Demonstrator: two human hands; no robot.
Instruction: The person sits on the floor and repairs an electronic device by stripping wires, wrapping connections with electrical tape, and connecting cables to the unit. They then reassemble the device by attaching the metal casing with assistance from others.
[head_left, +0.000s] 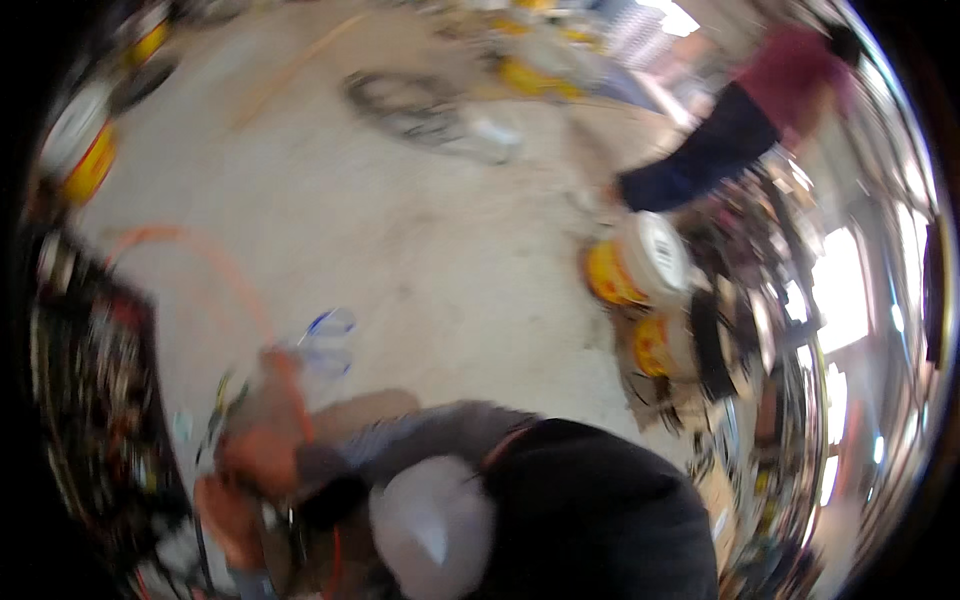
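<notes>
On the floor (430,250) at left, an orange hose (250,296) curves toward the blurred hands (262,462) of a stooping co-worker (600,500), their hold unclear; the wearer's grip I cannot see, nor tell its state; farther right stands a yellow-and-white bucket (640,262).

Apparently a workshop: stained grey floor (450,260), yellow-banded buckets (657,255), dark coil (415,124), orange hose (262,318), jumbled parts (100,400).

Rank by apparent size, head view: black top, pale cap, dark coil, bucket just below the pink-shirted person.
1. Black top
2. Pale cap
3. Bucket and dark coil: too alike and blurred to rank

Nearness may inflate the first two.
</notes>
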